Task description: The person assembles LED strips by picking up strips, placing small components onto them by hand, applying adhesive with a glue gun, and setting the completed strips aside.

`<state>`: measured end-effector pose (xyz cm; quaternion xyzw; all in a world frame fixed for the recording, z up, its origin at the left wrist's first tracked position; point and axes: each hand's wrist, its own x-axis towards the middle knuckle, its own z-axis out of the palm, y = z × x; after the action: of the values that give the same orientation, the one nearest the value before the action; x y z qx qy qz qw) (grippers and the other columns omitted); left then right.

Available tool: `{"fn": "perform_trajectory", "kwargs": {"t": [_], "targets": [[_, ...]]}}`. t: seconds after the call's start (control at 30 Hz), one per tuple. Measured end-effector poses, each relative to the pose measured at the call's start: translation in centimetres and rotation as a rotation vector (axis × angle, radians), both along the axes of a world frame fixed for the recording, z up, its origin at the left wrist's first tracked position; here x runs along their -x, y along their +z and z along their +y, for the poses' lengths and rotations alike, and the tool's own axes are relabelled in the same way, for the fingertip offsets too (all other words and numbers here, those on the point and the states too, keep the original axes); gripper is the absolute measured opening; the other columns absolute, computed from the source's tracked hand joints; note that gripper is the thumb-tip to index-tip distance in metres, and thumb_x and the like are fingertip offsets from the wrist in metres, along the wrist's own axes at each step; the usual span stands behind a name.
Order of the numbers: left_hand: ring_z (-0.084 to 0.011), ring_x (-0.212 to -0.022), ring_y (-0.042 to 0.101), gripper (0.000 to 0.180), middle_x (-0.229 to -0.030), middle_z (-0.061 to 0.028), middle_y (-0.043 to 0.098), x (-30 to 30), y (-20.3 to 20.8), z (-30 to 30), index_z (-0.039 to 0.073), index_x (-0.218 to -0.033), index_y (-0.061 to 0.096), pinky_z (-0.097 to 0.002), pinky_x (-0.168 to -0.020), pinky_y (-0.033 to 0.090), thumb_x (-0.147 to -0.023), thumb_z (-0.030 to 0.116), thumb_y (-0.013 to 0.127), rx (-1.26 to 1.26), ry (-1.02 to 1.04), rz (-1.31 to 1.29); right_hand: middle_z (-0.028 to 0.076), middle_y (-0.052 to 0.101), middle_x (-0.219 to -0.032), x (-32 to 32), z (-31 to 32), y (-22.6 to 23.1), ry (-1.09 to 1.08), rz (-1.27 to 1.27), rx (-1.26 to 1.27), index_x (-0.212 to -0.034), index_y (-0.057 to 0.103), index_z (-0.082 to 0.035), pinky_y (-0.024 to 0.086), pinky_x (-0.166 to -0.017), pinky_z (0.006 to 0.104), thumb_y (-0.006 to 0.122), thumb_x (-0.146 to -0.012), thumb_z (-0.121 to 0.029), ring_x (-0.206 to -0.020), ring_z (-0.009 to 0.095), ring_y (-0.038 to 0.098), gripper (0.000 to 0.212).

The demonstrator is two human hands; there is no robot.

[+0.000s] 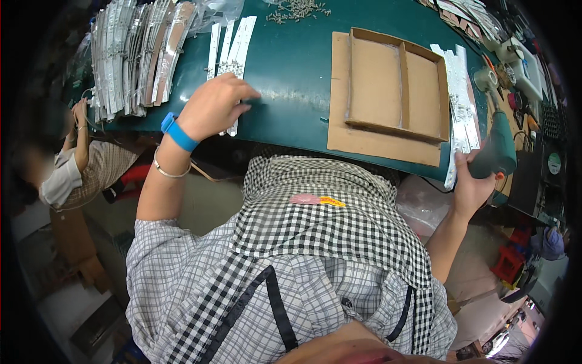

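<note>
My left hand (219,104), with a blue band on its wrist, hovers over several white strips (241,41). Its thumb and forefinger are apart with nothing visible between them; the other fingers are partly hidden. Small metal screws (229,68) lie across the strips just beyond the knuckles. At the right table edge, my right hand (474,189) is closed round a green power tool (498,145) with a tapered nose pointing away from me. Its exact kind is unclear, and most gripping fingers are hidden. Beside that hand lies a stack of white strips (459,91).
A shallow cardboard tray (403,79) with two compartments rests on a flat cardboard sheet (337,130) on the green table (285,112). Bundled strips (130,57) stand at the far left, and loose screws (297,10) at the back. Another person (76,155) sits at left.
</note>
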<state>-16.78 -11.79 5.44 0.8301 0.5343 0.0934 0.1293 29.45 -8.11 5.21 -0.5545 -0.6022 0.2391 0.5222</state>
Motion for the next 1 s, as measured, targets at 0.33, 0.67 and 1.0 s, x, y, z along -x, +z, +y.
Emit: {"fn": "perform_trajectory", "kwargs": {"t": [0.33, 0.67, 1.0], "targets": [[-0.0272, -0.082, 0.067, 0.023, -0.085, -0.0078, 0.071, 5.1, -5.0, 15.1, 0.011, -0.099, 0.071, -0.0359, -0.074, 0.053, -0.078, 0.021, 0.073, -0.187, 0.496, 0.081, 0.001, 0.056, -0.081, 10.5, -2.3, -0.9, 0.176, 0.215, 0.214, -0.097, 0.050, -0.003, 0.049, -0.069, 0.0248, 0.073, -0.073, 0.010, -0.071, 0.009, 0.056, 0.036], [-0.0267, -0.074, 0.068, 0.015, -0.077, -0.0126, 0.069, 1.2, -4.8, 14.4, 0.004, -0.085, 0.071, -0.0347, -0.070, 0.052, -0.076, 0.017, 0.074, 0.002, 0.427, -0.061, 0.001, 0.054, -0.083, 8.4, -3.4, -0.9, 0.144, 0.149, 0.214, -0.098, 0.052, -0.002, 0.045, -0.069, 0.0237, 0.073, -0.077, 0.007, -0.074, 0.010, 0.052, 0.031], [-0.0157, -0.065, 0.065, 0.017, -0.073, -0.0093, 0.069, 1.8, -4.6, 13.5, 0.000, -0.083, 0.069, -0.0276, -0.063, 0.051, -0.075, 0.013, 0.076, 0.022, 0.499, -0.117, 0.005, 0.065, -0.086, 7.2, -2.1, -0.1, 0.139, 0.182, 0.276, -0.104, 0.056, 0.001, 0.051, -0.066, 0.0263, 0.080, -0.074, -0.005, -0.072, 0.013, 0.061, 0.039]]}}
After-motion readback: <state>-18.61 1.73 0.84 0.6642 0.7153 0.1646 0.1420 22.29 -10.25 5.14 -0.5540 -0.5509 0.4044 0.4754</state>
